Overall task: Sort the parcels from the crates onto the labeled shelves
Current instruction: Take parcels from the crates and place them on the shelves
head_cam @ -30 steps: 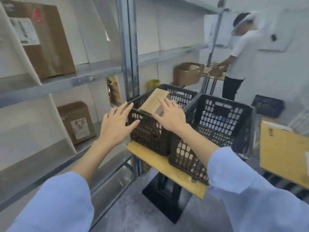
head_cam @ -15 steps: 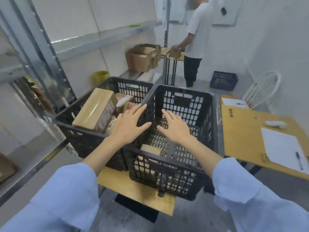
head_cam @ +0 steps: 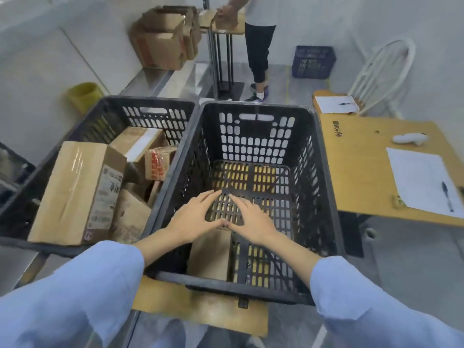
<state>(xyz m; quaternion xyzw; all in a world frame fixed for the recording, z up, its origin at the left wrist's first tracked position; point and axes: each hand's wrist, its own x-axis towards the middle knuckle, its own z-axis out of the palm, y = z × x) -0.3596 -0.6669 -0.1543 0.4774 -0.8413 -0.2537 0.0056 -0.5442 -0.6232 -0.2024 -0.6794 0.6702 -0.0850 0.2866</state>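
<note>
Where the flat brown parcel [head_cam: 211,254] lies on the floor of the right crate [head_cam: 258,104], in its near-left corner, it sits directly beneath both grips and reaches nearer than them. The left grip [head_cam: 195,219] and right grip [head_cam: 253,221] are spread with fingers straight, and the thumb tips meet over the parcel's far edge. Neither is closed on anything, and whether the thumbs touch the cardboard cannot be told. Change noted: a second ago both grips were up at the left crate [head_cam: 150,99] beside the shelving, and half a second ago they were level with the right crate's rim. They have now come down inside it. Judgement: the pick of this parcel is beginning, not made. It appears to be the only item in this crate, so lifting it should empty it. Left of the left grip, the left crate holds several parcels, the large taped box [head_cam: 75,194] nearest. Below the grips, both crates stand on a worktop [head_cam: 200,315]. Right of the right grip is a second worktop [head_cam: 361,177] carrying a paper sheet [head_cam: 424,182] and a pen [head_cam: 448,197]. Beyond the grips stands a second person [head_cam: 258,46]. No shelf label can be read, so the destination remains undetermined.
</note>
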